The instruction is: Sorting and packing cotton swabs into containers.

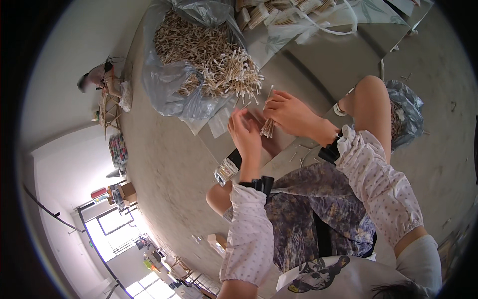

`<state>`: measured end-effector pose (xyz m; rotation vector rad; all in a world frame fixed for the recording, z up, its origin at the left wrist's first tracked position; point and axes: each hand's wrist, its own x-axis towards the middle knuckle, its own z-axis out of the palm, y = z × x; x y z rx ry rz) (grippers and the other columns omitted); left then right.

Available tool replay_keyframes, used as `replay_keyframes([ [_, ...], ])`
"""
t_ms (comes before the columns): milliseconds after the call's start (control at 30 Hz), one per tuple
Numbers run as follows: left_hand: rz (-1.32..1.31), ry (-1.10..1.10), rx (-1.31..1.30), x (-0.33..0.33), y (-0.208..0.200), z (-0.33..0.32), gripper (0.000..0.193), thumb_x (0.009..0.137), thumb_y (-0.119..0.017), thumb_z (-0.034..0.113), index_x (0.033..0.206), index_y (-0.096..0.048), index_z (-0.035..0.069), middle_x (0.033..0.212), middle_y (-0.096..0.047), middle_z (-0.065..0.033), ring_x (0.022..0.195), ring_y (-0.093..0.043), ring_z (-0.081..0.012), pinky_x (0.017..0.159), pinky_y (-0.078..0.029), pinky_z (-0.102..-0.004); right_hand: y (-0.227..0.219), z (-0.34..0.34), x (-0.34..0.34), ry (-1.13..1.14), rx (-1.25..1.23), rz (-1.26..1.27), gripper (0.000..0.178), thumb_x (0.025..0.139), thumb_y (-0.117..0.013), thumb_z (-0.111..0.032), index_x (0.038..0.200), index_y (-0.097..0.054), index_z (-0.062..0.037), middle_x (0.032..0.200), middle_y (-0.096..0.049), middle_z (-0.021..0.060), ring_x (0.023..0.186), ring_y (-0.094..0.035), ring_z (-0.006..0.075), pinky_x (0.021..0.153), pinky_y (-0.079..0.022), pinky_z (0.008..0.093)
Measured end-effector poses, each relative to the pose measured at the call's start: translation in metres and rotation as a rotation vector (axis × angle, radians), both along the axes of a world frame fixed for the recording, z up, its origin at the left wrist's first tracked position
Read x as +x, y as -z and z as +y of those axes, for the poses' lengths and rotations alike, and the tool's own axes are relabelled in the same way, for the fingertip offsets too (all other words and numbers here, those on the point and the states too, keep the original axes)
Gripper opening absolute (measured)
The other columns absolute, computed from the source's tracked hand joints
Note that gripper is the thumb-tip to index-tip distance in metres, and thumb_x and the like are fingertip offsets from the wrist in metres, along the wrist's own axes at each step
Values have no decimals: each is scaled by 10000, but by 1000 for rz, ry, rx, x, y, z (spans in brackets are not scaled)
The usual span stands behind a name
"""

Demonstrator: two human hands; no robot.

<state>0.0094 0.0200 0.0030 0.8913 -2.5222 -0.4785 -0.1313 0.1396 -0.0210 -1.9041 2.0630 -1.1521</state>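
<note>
1. Grey floor (169, 169) surrounds the work table (343, 47) in the head view; an open plastic bag (159, 94) of loose cotton swabs (214, 55) lies ahead, presumably for easy reach.
2. Right hand (289, 112): closed around a swab bundle (268, 129), ends protruding above and below the fingers, likely to keep sticks aligned.
3. Left hand (244, 132): just beside the bundle, fingers curled; cannot tell whether gripping.

puffy pale oversleeves (250, 234) with small dark dots, gathered at the ends. chunky black wristbands (330, 152) behind the bare hands (245, 137). a whitish short-sleeved shirt (376, 273) bears a dark print (318, 276); the mottled grey-brown lap garment (295, 219), possibly shorts, shows a black strip (322, 234).
</note>
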Motion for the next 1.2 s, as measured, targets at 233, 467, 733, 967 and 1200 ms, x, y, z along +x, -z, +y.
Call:
replay_keyframes([
  [233, -42, -149, 13, -52, 4, -30, 324, 830, -756, 163, 1057, -587, 7, 1061, -636, -154, 1009, -596, -328, 889, -467, -434, 2, -3, 0, 43, -48, 43, 106, 740, -658, -105, 842, -686, -111, 948, -647, 18, 1041, -572, 217, 1030, -406, 365],
  [467, 26, -183, 215, -38, 10, -22, 141, 840, -719, 95, 910, -618, 25, 917, -628, -113, 807, -626, -262, 725, -505, -368, 0, -5, -1, 53, -54, 73, 106, 739, -658, -144, 840, -688, -124, 933, -642, -9, 1020, -569, 201, 956, -420, 341],
  [733, -6, -41, 240, 16, 1, 23, 111, 841, -682, 21, 928, -613, 13, 886, -628, -119, 766, -644, -279, 699, -508, -383, -4, 0, -1, -3, 3, 42, 112, 755, -642, -139, 860, -672, -115, 939, -606, 14, 1014, -557, 210, 929, -426, 341],
  [967, 86, -13, 158, -14, -12, 8, 151, 830, -623, -19, 974, -627, 27, 1070, -641, -117, 1044, -586, -336, 938, -455, -424, 5, -1, 4, 40, -129, 78, 394, 758, -636, -77, 1152, -645, -102, 1183, -613, 40, 1280, -493, 260, 1106, -372, 400],
  [1200, -307, 121, -203, -41, -13, -49, 302, 824, -576, 19, 1103, -685, 60, 1318, -601, -78, 1216, -502, -308, 1066, -378, -431, 7, -7, 15, -67, -80, -10, 380, 774, -636, -79, 1153, -667, -82, 1203, -629, 70, 1324, -482, 261, 1182, -298, 443],
])
